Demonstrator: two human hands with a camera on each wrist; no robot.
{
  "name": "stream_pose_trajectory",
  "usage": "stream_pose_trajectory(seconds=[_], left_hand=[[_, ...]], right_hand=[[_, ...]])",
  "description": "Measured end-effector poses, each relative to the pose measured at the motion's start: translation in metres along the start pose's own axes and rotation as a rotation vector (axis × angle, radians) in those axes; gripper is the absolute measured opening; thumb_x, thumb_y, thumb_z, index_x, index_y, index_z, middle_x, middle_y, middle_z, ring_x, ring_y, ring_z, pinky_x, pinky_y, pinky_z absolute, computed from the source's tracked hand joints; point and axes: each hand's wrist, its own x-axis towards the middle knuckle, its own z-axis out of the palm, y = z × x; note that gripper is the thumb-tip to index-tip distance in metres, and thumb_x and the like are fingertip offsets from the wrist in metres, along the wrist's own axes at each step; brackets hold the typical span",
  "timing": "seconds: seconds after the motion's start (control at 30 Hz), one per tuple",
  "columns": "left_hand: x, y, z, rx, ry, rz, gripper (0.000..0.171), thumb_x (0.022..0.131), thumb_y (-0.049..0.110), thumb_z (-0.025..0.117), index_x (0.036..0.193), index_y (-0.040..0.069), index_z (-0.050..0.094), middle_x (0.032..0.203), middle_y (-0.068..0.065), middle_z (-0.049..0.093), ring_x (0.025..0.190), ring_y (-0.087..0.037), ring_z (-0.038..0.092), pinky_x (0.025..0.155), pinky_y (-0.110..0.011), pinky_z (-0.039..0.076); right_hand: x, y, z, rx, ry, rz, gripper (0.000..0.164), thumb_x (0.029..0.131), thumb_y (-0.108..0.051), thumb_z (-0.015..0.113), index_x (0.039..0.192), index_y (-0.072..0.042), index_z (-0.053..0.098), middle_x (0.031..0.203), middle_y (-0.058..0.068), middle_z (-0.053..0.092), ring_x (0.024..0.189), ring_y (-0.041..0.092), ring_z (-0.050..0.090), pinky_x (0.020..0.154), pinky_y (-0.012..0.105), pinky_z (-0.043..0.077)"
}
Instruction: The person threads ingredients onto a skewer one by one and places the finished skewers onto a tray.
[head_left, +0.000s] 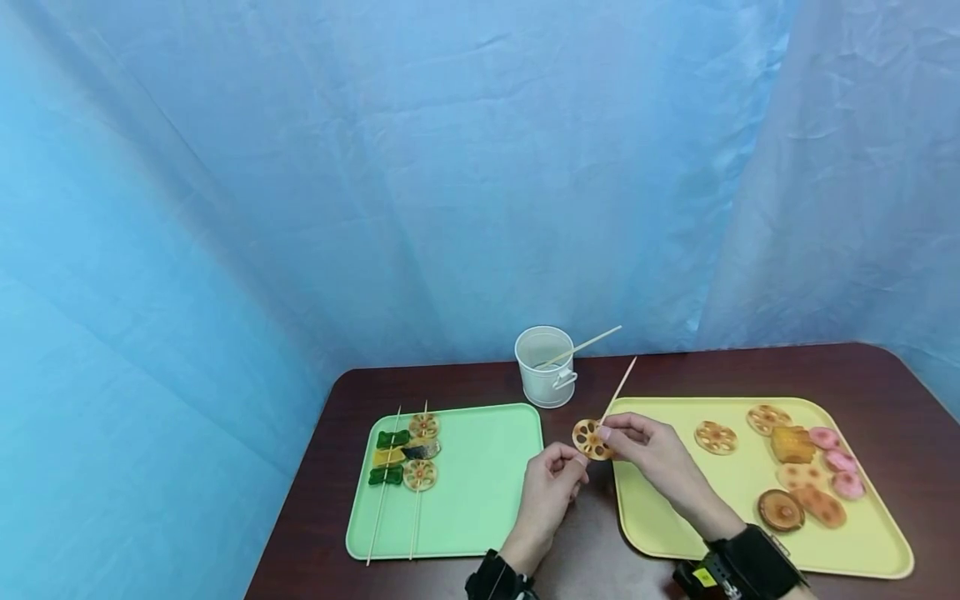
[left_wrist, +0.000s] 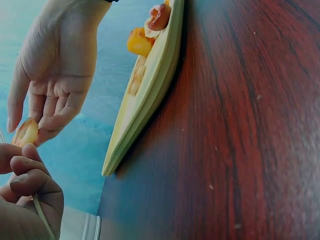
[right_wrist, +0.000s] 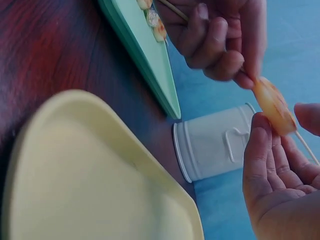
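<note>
A browned lotus root slice (head_left: 587,442) is held up between the trays, threaded on a thin wooden skewer (head_left: 619,388). My left hand (head_left: 547,493) pinches the skewer just below the slice, fingers curled round the stick. My right hand (head_left: 663,462) holds the slice at its edge between thumb and fingers. The right wrist view shows the slice (right_wrist: 274,107) edge-on, with the skewer coming out on both sides. There the right thumb (right_wrist: 307,117) stands close by the slice; whether it touches is hard to tell.
The green tray (head_left: 487,483) on the left bears two loaded skewers. On the yellow tray (head_left: 675,517) at right lie more lotus slices (head_left: 716,437), a mushroom-like piece (head_left: 781,510), pink pieces (head_left: 840,461) and other food. Behind stands a white bucket (head_left: 546,383) with a skewer (head_left: 592,340).
</note>
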Motion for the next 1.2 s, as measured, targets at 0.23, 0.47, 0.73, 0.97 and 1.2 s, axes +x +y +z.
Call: stream_pose_trajectory(seconds=[0.23, 0.47, 0.73, 0.97, 1.2], left_hand=[[0.001, -0.004, -0.009, 0.002, 0.014, 0.006, 0.020, 0.095, 0.007, 0.067, 0.095, -0.012, 0.064, 0.068, -0.001, 0.057, 0.054, -0.006, 0.044, 0.050, -0.020, 0.035], [0.003, -0.006, -0.020, 0.026, 0.022, -0.014, 0.019, 0.095, 0.008, 0.067, 0.095, -0.010, 0.065, 0.068, 0.000, 0.059, 0.055, -0.006, 0.046, 0.052, -0.020, 0.035], [0.003, -0.010, -0.024, 0.031, 0.022, -0.036, 0.021, 0.095, 0.010, 0.067, 0.096, -0.011, 0.065, 0.069, 0.000, 0.059, 0.057, -0.009, 0.046, 0.053, -0.020, 0.037], [0.003, -0.014, -0.028, 0.035, 0.018, -0.044, 0.019, 0.095, 0.009, 0.067, 0.096, -0.011, 0.065, 0.070, 0.001, 0.060, 0.057, -0.008, 0.046, 0.053, -0.019, 0.037], [0.004, -0.014, -0.029, 0.044, 0.011, -0.017, 0.022, 0.096, 0.008, 0.067, 0.098, -0.013, 0.064, 0.071, 0.001, 0.060, 0.056, -0.008, 0.047, 0.053, -0.019, 0.038]], right_hand=[[0.000, -0.002, -0.028, -0.090, -0.021, -0.009, 0.050, 0.103, -0.034, 0.066, 0.133, 0.006, 0.061, 0.119, 0.021, 0.070, 0.101, 0.018, 0.071, 0.089, 0.037, 0.058], [-0.007, 0.002, -0.068, -0.183, -0.025, 0.005, 0.053, 0.105, -0.034, 0.063, 0.136, 0.007, 0.058, 0.120, 0.021, 0.070, 0.103, 0.020, 0.071, 0.090, 0.037, 0.058], [-0.018, 0.014, -0.113, -0.480, -0.029, 0.000, 0.048, 0.104, -0.038, 0.063, 0.132, 0.001, 0.064, 0.117, 0.013, 0.073, 0.102, 0.025, 0.070, 0.079, 0.030, 0.057], [-0.025, 0.022, -0.140, -0.715, -0.073, -0.085, 0.032, 0.099, -0.031, 0.072, 0.120, -0.006, 0.072, 0.112, 0.004, 0.072, 0.090, 0.011, 0.069, 0.072, 0.026, 0.055], [-0.029, 0.021, -0.160, -0.870, -0.225, -0.165, 0.023, 0.093, -0.025, 0.078, 0.107, -0.008, 0.074, 0.096, -0.008, 0.071, 0.083, 0.003, 0.065, 0.071, 0.028, 0.055]])
